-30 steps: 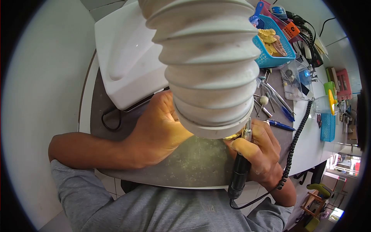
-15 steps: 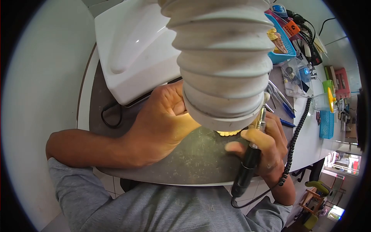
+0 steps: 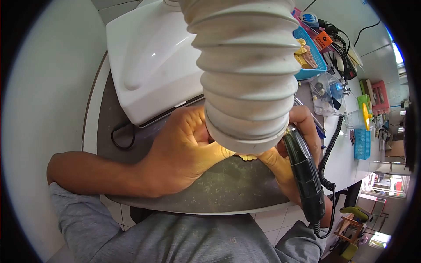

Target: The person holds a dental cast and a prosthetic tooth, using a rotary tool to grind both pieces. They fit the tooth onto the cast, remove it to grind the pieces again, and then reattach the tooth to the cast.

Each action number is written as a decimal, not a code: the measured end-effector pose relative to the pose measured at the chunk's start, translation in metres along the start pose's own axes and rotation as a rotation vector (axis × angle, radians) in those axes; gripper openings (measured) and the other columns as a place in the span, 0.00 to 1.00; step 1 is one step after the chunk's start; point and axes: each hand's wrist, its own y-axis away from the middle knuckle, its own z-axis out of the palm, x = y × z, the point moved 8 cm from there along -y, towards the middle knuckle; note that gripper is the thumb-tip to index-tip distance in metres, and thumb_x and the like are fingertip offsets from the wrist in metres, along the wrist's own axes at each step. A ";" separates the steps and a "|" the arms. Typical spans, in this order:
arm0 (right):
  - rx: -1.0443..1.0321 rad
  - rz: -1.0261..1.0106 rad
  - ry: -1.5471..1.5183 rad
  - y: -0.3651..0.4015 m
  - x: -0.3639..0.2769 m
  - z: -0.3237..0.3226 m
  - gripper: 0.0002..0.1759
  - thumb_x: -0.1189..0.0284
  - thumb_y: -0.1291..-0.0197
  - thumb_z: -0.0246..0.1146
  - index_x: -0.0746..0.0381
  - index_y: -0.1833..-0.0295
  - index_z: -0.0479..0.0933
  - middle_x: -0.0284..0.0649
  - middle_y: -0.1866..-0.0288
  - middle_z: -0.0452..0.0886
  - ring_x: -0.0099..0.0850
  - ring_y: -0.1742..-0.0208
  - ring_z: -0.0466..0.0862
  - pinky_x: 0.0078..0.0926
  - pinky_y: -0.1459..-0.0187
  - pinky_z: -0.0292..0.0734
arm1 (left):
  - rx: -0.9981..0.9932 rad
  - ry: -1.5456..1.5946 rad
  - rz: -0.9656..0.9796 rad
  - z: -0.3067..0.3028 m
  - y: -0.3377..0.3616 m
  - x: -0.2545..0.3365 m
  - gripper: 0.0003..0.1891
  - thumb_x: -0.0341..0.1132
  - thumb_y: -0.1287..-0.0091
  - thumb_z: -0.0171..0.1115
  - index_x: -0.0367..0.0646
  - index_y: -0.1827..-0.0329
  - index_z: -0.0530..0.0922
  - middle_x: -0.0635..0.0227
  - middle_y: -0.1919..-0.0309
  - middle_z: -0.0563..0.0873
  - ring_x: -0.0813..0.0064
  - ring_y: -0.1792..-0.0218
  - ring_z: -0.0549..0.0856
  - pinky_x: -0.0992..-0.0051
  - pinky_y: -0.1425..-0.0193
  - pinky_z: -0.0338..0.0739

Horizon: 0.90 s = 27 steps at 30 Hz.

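A cream-coloured dental cast (image 3: 249,158) shows only a short row of teeth below the rim of a ribbed white hose, which hides the rest. My left hand (image 3: 177,151) is closed on the cast's left side, thumb along its near edge, fingertips out of sight behind the hose. My right hand (image 3: 280,168) holds a black rotary handpiece (image 3: 305,171) between thumb and fingers, its corded end pointing down toward me. The right thumb reaches the cast's right side. Behind the hose, the handpiece's working tip is hidden.
The ribbed hose (image 3: 247,74) hangs right over the hands. A white moulded unit (image 3: 151,83) stands at back left. Pens, a clear box (image 3: 324,94) and a blue basket (image 3: 309,72) with casts lie to the right, beside a coiled black cord (image 3: 329,158).
My right hand has come in to the cast, and the handpiece has swung so its cord end points down and right. The view has shifted slightly.
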 end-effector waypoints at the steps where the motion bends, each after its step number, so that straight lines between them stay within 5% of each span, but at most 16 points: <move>1: -0.002 0.002 0.001 -0.001 -0.002 0.000 0.24 0.79 0.42 0.76 0.65 0.45 0.71 0.42 0.56 0.83 0.23 0.56 0.87 0.19 0.57 0.82 | 0.000 0.011 -0.003 0.000 0.000 -0.002 0.17 0.21 0.33 0.67 0.32 0.42 0.77 0.64 0.49 0.87 0.78 0.45 0.85 0.74 0.37 0.80; 7: -0.005 -0.024 0.148 -0.001 -0.002 -0.003 0.23 0.74 0.40 0.76 0.67 0.45 0.72 0.42 0.54 0.82 0.23 0.59 0.86 0.19 0.58 0.81 | -0.014 0.098 -0.015 -0.003 -0.002 -0.010 0.17 0.22 0.33 0.67 0.34 0.42 0.77 0.68 0.49 0.87 0.80 0.46 0.84 0.76 0.39 0.80; 12: 0.154 -0.313 0.178 0.001 -0.018 -0.018 0.30 0.56 0.40 0.76 0.69 0.44 0.78 0.46 0.53 0.82 0.33 0.57 0.85 0.29 0.56 0.81 | -0.063 0.322 -0.071 -0.005 0.002 -0.018 0.20 0.21 0.33 0.66 0.34 0.38 0.74 0.67 0.45 0.86 0.79 0.43 0.83 0.74 0.38 0.80; 15: -0.033 -0.372 0.392 0.006 -0.031 -0.015 0.32 0.56 0.44 0.78 0.69 0.44 0.79 0.49 0.54 0.82 0.38 0.56 0.85 0.30 0.57 0.80 | -0.077 0.548 -0.045 -0.004 0.001 -0.015 0.22 0.21 0.33 0.65 0.34 0.35 0.73 0.66 0.42 0.84 0.78 0.41 0.82 0.73 0.37 0.80; 20: -0.004 -0.397 0.451 0.015 -0.039 -0.004 0.19 0.82 0.52 0.75 0.67 0.53 0.80 0.52 0.56 0.84 0.39 0.56 0.89 0.29 0.55 0.87 | -0.059 0.414 -0.227 -0.006 -0.001 -0.039 0.22 0.19 0.32 0.64 0.35 0.35 0.73 0.66 0.41 0.83 0.77 0.40 0.82 0.74 0.37 0.79; 23: 0.043 -0.412 0.382 0.016 -0.035 -0.005 0.19 0.81 0.52 0.75 0.68 0.53 0.79 0.53 0.57 0.85 0.39 0.58 0.89 0.29 0.58 0.87 | -0.151 0.416 -0.063 -0.005 -0.007 -0.041 0.22 0.17 0.33 0.62 0.35 0.35 0.73 0.65 0.40 0.83 0.77 0.39 0.81 0.74 0.36 0.77; 27: 0.032 -0.417 0.327 0.018 -0.025 -0.001 0.20 0.80 0.50 0.75 0.69 0.53 0.76 0.54 0.58 0.84 0.42 0.55 0.90 0.31 0.57 0.88 | -0.050 0.214 -0.225 -0.011 0.003 -0.035 0.22 0.17 0.33 0.61 0.36 0.35 0.74 0.65 0.40 0.83 0.77 0.39 0.80 0.73 0.35 0.75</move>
